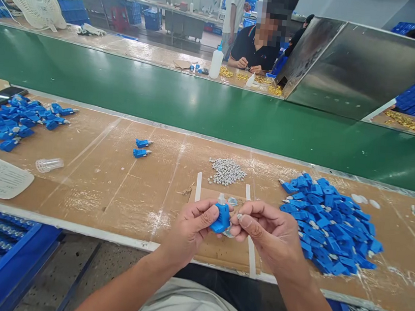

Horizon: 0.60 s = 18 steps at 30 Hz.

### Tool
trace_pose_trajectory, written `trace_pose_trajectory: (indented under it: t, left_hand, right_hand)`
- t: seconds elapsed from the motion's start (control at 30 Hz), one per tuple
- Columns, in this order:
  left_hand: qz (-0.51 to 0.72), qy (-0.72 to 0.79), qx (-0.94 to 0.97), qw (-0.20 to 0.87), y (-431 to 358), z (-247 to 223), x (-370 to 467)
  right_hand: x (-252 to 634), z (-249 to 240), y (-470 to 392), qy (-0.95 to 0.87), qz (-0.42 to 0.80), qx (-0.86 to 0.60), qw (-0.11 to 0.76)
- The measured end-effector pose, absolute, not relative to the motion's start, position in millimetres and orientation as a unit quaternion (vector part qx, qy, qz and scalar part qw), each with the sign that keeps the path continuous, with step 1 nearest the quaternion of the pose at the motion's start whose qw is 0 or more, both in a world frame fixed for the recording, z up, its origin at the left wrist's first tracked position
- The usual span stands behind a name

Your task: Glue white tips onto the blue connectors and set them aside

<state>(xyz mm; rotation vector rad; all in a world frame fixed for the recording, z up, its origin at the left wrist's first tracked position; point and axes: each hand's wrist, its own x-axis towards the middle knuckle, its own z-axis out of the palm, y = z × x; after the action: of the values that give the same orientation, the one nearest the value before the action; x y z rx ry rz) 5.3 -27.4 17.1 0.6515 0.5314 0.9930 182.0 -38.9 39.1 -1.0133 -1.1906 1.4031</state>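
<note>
My left hand grips a blue plastic part with a whitish tip pointing up. Close beside it, my right hand pinches a small grey piece between thumb and forefinger. The two hands are a short way apart, above a cardboard pad with white tape strips. Behind them lies a heap of small grey pieces. To the right of my right hand is a large pile of blue parts. Clear round lids or cups show partly behind my fingers.
Two blue parts lie left of centre, with another blue pile farther left. A clear plastic cup rests on its side. Beyond the table runs a green conveyor belt. Across it a person sits near a white bottle.
</note>
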Motion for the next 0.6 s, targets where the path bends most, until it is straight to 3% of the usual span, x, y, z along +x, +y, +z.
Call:
trace_pose_trajectory:
  t: [0.6]
  left_hand:
    - [0.493, 0.263, 0.444, 0.700, -28.3, 13.9, 5.5]
  right_hand:
    - [174.3, 42.7, -42.0, -0.525, 0.519, -0.456, 0.497]
